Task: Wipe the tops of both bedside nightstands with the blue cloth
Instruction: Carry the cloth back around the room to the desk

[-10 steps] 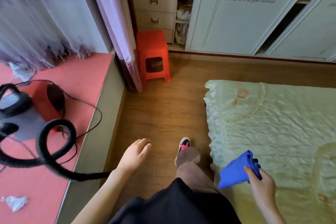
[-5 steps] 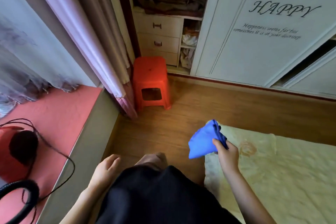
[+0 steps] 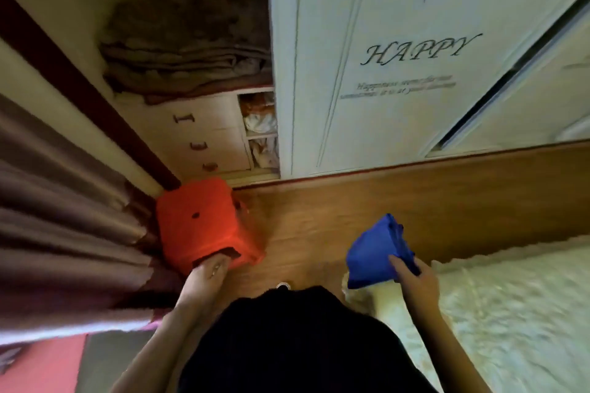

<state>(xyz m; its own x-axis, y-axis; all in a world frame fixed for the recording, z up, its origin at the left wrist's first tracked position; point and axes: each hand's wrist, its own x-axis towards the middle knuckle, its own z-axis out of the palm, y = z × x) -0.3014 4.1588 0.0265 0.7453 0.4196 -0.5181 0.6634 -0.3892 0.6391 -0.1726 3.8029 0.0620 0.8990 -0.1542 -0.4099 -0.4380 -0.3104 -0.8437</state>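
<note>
While a person in dark clothing stands on the wooden floor (image 3: 367, 210) between a bed and a curtained window, the head camera looks steeply down at both hands. At about four o'clock from the centre of the frame, the right hand (image 3: 415, 284) grips the blue cloth (image 3: 373, 252), bunched into a loose fold, thumb on top and fingers closed beneath it; the cloth hangs in the air just above the corner of the bed (image 3: 510, 306), whose pale, ruffled cover fills the lower right. At about seven o'clock, the left hand (image 3: 204, 277) reaches forward with its fingers loosely curled and nothing in them, its fingertips meeting the near edge of an orange plastic stool (image 3: 204, 220); whether they actually touch it cannot be told through the blur. The stool stands on the floor at nine o'clock, close against brown curtains (image 3: 64, 226) that run down the left side. Behind it, at eleven o'clock, folded brown blankets (image 3: 185, 48) are stacked on a small white chest of drawers (image 3: 204, 134) inside an open wardrobe. From twelve to two o'clock, a white sliding wardrobe door (image 3: 399, 73) carries the word "HAPPY" in script. No nightstand appears in this view.
</note>
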